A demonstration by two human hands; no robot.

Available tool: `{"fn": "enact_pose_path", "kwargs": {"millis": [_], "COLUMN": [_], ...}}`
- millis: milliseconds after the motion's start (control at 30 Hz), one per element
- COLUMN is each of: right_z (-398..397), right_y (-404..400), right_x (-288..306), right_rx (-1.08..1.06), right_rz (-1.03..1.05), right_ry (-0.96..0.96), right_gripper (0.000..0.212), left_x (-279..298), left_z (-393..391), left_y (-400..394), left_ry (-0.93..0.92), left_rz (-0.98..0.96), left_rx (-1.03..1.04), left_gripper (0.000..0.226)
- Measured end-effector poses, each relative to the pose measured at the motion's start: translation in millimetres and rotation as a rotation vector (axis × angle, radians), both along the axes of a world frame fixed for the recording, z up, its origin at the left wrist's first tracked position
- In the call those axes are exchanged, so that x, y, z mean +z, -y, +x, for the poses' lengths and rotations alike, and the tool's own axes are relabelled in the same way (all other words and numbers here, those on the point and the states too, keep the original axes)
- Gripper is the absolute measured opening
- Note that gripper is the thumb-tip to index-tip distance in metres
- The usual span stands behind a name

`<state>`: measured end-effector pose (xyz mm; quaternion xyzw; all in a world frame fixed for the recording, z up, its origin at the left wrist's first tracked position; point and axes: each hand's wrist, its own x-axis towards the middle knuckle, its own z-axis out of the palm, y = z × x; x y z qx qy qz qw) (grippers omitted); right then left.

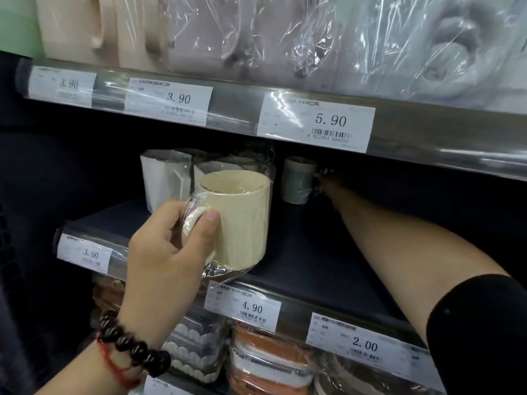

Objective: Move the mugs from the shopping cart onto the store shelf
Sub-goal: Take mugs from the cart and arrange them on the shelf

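Note:
My left hand [168,246] grips the handle of a cream mug [242,220] wrapped in clear plastic, holding it upright over the front edge of the dark middle shelf [313,266]. My right arm reaches deep into that shelf; my right hand [325,183] is in shadow at the handle of a grey-green wrapped mug [298,181] standing at the back. Whether the fingers grip that handle is too dark to tell. White wrapped mugs [165,178] stand at the back left behind the cream mug.
The upper shelf rail [313,121] with price tags hangs low over the opening. Large plastic-wrapped cups [285,38] fill the shelf above. Below, wrapped bowls and stacked goods [265,360] sit under the lower rail. The shopping cart is out of view.

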<state>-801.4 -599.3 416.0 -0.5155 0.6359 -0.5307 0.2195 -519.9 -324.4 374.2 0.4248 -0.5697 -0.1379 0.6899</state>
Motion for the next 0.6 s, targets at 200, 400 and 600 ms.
{"fn": "enact_pose_path", "kwargs": {"millis": [200, 400, 600], "right_z": [-3.5, -0.1, 3.7], "right_y": [9.2, -59.0, -166.3], "right_x": [-4.3, 16.5, 26.6], "right_rx": [-0.043, 0.016, 0.055], "right_rz": [0.006, 0.120, 0.204], "right_ry": [-0.036, -0.130, -0.333], "right_gripper": [0.032, 0.017, 0.005], "left_x": [-0.4, 9.4, 15.9], "left_z": [2.0, -10.4, -49.0], "left_y": [6.6, 9.7, 16.6], "left_ry": [0.021, 0.062, 0.179], "left_rz": [-0.015, -0.001, 0.045], "left_rx": [-0.007, -0.062, -0.155], "left_gripper": [0.024, 0.017, 0.016]}}
